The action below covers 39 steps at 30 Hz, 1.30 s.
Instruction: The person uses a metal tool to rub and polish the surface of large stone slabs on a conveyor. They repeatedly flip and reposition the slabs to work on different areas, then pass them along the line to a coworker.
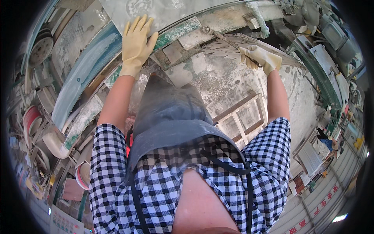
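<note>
My left hand [136, 46], in a pale yellow rubber glove, lies flat near the edge of a wet grey slab [163, 13]. Its fingers point away from me, the thumb spread to the right. To the right, my right hand [261, 57], in a matching glove, is closed around the near end of a long metal lever [224, 38]. The lever's far end meets a round fitting [206, 29] on the worn, green-flecked machine frame [179, 34]. Part of the grip is hidden behind the glove's fingers.
A blue, white-smeared strip [87, 72] runs along the left. A pale pipe [259, 19] stands at the far right of the frame. On the stained floor lies a wooden frame [241, 119]. A green beam [321, 72] and machinery fill the right; another person [329, 142] is farther off.
</note>
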### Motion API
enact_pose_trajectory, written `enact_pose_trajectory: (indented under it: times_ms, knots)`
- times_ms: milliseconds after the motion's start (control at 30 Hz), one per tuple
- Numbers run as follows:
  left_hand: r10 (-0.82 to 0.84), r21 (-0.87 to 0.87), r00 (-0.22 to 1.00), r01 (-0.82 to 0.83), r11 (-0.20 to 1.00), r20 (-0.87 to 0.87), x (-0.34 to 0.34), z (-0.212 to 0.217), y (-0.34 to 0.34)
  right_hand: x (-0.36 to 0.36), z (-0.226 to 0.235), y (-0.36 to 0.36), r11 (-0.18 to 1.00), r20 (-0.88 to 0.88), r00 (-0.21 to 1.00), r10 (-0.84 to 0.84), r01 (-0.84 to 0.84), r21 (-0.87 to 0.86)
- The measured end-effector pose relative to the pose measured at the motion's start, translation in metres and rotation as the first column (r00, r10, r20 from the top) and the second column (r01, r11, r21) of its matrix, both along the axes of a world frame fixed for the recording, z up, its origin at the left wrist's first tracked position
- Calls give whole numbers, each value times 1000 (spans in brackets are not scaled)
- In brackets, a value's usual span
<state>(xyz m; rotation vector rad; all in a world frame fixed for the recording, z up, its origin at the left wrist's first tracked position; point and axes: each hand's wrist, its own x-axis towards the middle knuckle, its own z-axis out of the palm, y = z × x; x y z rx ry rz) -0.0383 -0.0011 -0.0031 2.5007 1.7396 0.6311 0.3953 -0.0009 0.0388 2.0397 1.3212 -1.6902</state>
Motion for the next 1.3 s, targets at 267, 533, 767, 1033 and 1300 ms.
enact_pose_trajectory:
  times_ms: [267, 533, 767, 1033, 1300]
  knots:
    - [17, -35, 1000, -17, 999, 3, 1, 3, -1, -8, 3, -6, 982, 166, 977, 134, -153, 109]
    - [19, -32, 1000, -19, 999, -8, 2, 6, 0, 6, -26, -13, 938, 249, 936, 249, -297, 178]
    - [8, -32, 1000, -8, 999, 6, 1, 1, -4, -21, -46, -55, 597, 800, 600, 25, -651, 469]
    - [21, 47, 1000, -20, 999, -23, -1, -8, 0, -105, -45, -114, 847, 763, 609, -218, -270, 458]
    - [-5, -11, 1000, 4, 1000, -31, -1, 1, 2, -157, -33, -140, 878, 605, 757, -249, -87, 470]
